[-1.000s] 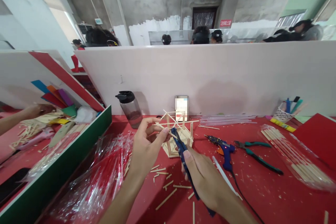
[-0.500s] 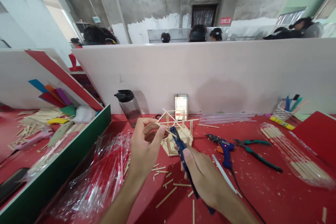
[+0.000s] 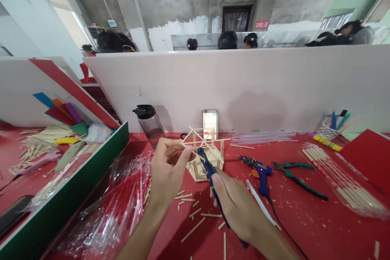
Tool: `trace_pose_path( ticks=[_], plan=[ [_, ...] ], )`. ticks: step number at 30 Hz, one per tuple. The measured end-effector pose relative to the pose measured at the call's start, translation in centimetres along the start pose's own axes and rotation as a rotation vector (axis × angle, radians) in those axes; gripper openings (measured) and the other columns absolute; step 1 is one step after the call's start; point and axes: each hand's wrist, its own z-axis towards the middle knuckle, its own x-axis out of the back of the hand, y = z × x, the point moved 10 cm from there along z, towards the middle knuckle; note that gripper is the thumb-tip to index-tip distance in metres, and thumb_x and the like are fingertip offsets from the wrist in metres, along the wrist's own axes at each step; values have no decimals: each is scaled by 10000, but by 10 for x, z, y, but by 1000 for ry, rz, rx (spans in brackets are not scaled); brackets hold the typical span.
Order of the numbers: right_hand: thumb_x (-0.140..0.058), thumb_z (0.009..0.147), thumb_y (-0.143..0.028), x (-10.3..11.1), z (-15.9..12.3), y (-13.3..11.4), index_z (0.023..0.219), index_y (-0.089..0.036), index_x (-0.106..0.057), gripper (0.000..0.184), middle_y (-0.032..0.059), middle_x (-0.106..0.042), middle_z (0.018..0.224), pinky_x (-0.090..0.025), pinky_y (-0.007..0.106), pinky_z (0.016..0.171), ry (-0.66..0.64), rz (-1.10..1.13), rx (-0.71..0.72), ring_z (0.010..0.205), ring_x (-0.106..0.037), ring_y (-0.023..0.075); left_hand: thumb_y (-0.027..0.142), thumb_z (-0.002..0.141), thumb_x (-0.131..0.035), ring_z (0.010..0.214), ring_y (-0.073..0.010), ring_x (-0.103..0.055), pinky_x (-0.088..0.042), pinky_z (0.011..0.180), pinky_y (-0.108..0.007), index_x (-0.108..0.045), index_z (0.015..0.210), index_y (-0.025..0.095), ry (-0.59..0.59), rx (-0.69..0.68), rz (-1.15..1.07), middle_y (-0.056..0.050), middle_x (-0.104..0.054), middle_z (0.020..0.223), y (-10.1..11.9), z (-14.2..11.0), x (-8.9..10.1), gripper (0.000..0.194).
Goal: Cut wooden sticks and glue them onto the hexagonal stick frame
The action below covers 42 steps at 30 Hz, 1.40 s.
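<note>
Between thumb and fingers, my left hand (image 3: 169, 164) pinches a thin wooden stick (image 3: 198, 154). My right hand (image 3: 233, 195) is wrapped round the handles of dark blue pliers (image 3: 208, 165), whose jaws meet the stick's right end. Just behind both hands stands a small wooden stick model (image 3: 196, 172) with a flat base, upright posts and crossed sticks on top. My hands and the pliers cover part of it. Several cut stick pieces (image 3: 193, 229) lie on the red table below my hands.
At right lie a blue glue gun (image 3: 260, 172) with a cord, green-handled pliers (image 3: 300, 172) and bagged sticks (image 3: 341, 176). Clear plastic wrapping (image 3: 112, 207) is at left, beside a green divider (image 3: 76, 187). A water bottle (image 3: 149, 126) and a phone (image 3: 210, 124) stand near the white partition (image 3: 189, 85).
</note>
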Motion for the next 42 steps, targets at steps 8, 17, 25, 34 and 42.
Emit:
trace_pose_path(
  ticks=[8,17,25,34,42],
  plan=[
    [-187,1064,-479,-1,0,-1,1011,-232,-571,460,13,-674,794,-334,286,621,-15,1,21,704,-618,185,301,853,-720,711,-153,-739,-636,718,-285,-507,892,212,11,22,-31,36,-698,766,-3,1,0,233],
    [-182,1058,-475,1,0,-1,903,-231,-551,469,18,-670,776,-312,287,612,6,-37,20,689,-597,188,309,812,-747,724,-172,-747,-646,690,-291,-528,894,208,50,1,-36,21,-710,768,-4,1,4,255],
    [-170,1058,-470,3,-2,-5,861,-232,-535,478,10,-646,732,-299,288,597,18,-47,27,641,-568,178,283,815,-748,688,-162,-745,-643,666,-273,-533,890,206,54,-9,-37,27,-718,752,-2,0,5,241],
    [-128,1051,-505,-6,-2,4,780,-240,-479,517,6,-584,647,-327,296,596,68,0,6,603,-545,183,282,806,-753,672,-165,-745,-636,653,-264,-536,880,202,74,-16,-25,24,-724,743,0,0,7,242],
    [-133,1048,-508,12,2,8,835,-233,-549,543,39,-660,729,-368,301,610,47,-80,-3,669,-612,208,281,801,-756,678,-159,-738,-632,670,-267,-532,871,212,70,-8,-66,30,-725,737,5,1,11,245]
  ],
)
